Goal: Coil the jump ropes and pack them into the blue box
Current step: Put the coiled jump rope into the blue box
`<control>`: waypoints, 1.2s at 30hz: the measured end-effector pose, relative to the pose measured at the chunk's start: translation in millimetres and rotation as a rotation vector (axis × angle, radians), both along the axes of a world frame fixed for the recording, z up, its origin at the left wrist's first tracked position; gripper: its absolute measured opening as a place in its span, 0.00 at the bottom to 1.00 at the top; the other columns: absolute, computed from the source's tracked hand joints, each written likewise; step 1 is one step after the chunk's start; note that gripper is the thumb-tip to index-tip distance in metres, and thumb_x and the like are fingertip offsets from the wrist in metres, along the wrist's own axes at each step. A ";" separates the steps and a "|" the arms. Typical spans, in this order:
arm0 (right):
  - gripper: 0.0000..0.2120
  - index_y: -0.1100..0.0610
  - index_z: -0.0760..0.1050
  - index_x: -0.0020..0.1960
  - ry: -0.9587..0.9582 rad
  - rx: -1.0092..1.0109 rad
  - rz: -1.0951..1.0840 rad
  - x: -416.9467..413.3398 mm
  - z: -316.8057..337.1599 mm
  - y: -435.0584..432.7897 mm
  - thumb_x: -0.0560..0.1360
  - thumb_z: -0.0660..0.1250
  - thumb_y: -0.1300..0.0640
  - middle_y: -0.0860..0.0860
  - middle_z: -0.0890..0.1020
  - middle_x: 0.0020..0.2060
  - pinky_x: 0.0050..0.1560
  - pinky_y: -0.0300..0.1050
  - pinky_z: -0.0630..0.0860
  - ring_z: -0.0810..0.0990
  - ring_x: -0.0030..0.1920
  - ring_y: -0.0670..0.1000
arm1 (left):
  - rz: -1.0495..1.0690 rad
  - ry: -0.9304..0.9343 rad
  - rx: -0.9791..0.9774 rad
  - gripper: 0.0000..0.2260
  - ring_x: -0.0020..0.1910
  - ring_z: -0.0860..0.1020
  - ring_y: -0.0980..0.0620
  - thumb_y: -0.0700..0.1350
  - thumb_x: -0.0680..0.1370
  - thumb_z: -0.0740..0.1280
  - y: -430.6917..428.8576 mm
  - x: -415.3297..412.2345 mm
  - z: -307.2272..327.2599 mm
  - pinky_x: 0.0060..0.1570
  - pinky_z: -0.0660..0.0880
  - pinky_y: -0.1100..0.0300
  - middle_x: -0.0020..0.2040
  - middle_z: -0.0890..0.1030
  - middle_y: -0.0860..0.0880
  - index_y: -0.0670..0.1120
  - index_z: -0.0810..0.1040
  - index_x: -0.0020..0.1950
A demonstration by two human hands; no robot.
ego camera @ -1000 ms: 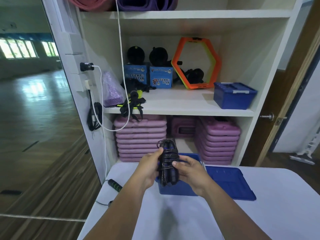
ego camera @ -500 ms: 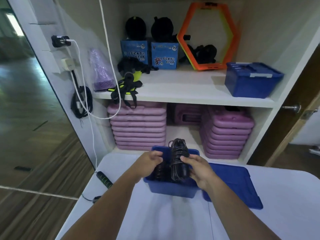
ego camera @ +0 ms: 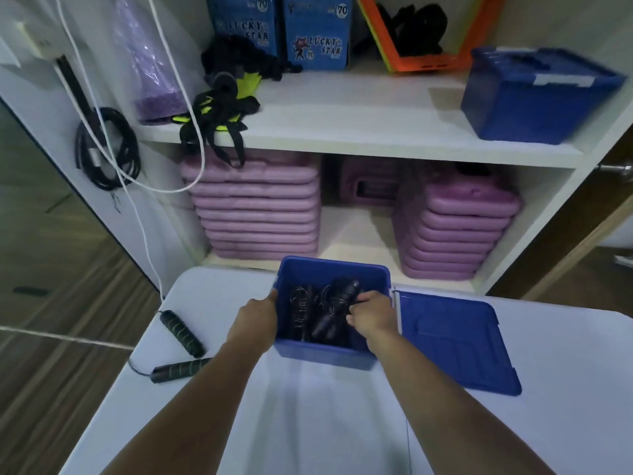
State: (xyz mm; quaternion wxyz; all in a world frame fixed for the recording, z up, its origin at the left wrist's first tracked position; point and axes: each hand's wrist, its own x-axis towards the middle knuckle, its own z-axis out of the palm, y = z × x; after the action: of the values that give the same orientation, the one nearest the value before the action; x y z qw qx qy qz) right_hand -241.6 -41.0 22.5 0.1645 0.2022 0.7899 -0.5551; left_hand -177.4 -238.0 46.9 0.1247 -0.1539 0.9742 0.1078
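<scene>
An open blue box [ego camera: 327,356] stands on the white table [ego camera: 308,423], near its far edge. My right hand [ego camera: 371,313] reaches inside it and grips a coiled black jump rope [ego camera: 337,303]. A second coiled black rope [ego camera: 299,308] lies in the left half of the box. My left hand [ego camera: 255,318] holds the box's left wall. Another jump rope with two black foam handles [ego camera: 180,332] lies uncoiled on the table's left edge, its cord trailing off the side.
The box's blue lid [ego camera: 452,341] lies flat on the table just right of the box. Behind the table is a white shelf unit [ego camera: 359,111] with stacked purple pads [ego camera: 253,207], another blue box [ego camera: 534,94] and black straps. White cables hang at left.
My right hand has lowered the coiled rope from above the box down into it. My left hand let go of the coil and moved to the box's left wall. The camera tilted downward.
</scene>
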 end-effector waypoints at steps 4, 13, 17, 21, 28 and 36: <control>0.12 0.59 0.79 0.55 0.045 0.150 0.042 4.3 -4.9 -10.5 0.73 0.68 0.65 0.58 0.84 0.48 0.52 0.49 0.80 0.83 0.51 0.59 | -0.003 0.003 -0.014 0.27 0.49 0.78 0.41 0.38 0.78 0.55 -1.1 -0.7 -2.5 0.47 0.76 0.50 0.50 0.77 0.43 0.54 0.59 0.77; 0.37 0.55 0.65 0.67 -0.010 0.095 0.049 2.0 -11.1 -30.0 0.67 0.78 0.43 0.60 0.68 0.67 0.54 0.47 0.73 0.75 0.60 0.60 | 0.017 -0.006 -0.027 0.28 0.50 0.78 0.41 0.36 0.78 0.55 0.6 -0.6 -6.1 0.46 0.75 0.50 0.52 0.78 0.41 0.53 0.58 0.77; 0.45 0.54 0.56 0.70 -0.109 0.156 0.021 -3.2 -11.8 -33.3 0.65 0.80 0.43 0.62 0.65 0.70 0.57 0.60 0.79 0.75 0.62 0.65 | 0.020 -0.003 -0.026 0.28 0.45 0.74 0.43 0.35 0.78 0.56 -0.3 -0.4 -6.7 0.44 0.74 0.51 0.51 0.78 0.41 0.53 0.58 0.77; 0.38 0.58 0.56 0.69 -0.117 0.162 -0.018 -7.0 -10.0 -28.2 0.70 0.77 0.54 0.63 0.73 0.66 0.56 0.54 0.79 0.77 0.60 0.64 | 0.028 -0.011 -0.016 0.30 0.42 0.72 0.44 0.34 0.77 0.56 -0.6 -0.1 -7.2 0.41 0.73 0.52 0.46 0.75 0.44 0.54 0.56 0.77; 0.33 0.61 0.61 0.70 -0.005 0.421 0.145 -4.9 5.9 -12.1 0.74 0.73 0.53 0.62 0.76 0.63 0.49 0.50 0.74 0.78 0.61 0.64 | 0.050 -0.019 0.009 0.32 0.48 0.76 0.42 0.36 0.79 0.56 0.2 2.3 -8.3 0.45 0.75 0.51 0.49 0.76 0.43 0.55 0.53 0.80; 0.29 0.63 0.52 0.76 0.133 0.901 0.440 10.6 -8.6 -24.4 0.79 0.60 0.65 0.63 0.63 0.71 0.51 0.52 0.79 0.79 0.61 0.62 | 0.051 -0.034 0.008 0.33 0.52 0.78 0.42 0.36 0.80 0.56 0.1 4.8 -7.5 0.50 0.77 0.51 0.54 0.78 0.42 0.55 0.50 0.81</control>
State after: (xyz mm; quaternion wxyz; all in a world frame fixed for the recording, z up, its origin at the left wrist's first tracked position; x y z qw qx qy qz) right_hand -231.0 -65.4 13.9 0.1233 0.0459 0.9837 -0.1229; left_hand -172.7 -238.0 39.5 0.1391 -0.1799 0.9673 0.1122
